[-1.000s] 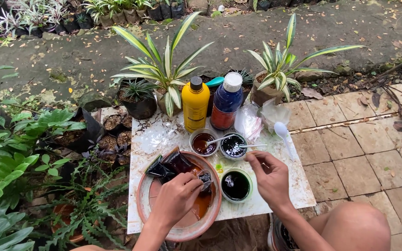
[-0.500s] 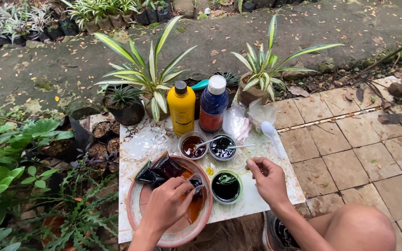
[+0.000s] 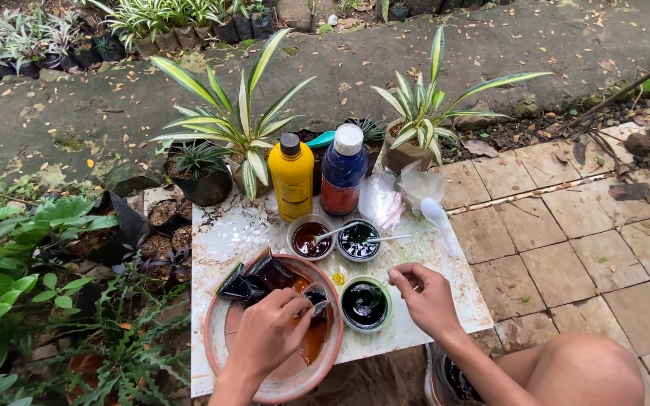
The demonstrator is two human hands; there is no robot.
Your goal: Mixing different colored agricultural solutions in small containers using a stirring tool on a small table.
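On the table (image 3: 242, 225): two bottles (image 3: 292, 177), three cups (image 3: 365, 304) (dark liquid); left hand (image 3: 274, 331) fingers grasp a pouch (image 3: 316, 295), right hand (image 3: 424, 298) pinched.

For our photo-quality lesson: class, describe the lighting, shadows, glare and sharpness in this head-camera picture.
Head view: soft, even daylight, no hard shadows; small glints on the dark liquid in the green-rimmed cup and on the blue bottle; the left hand in the clay bowl and the right hand look sharp; the edges bend slightly, as through a wide lens.
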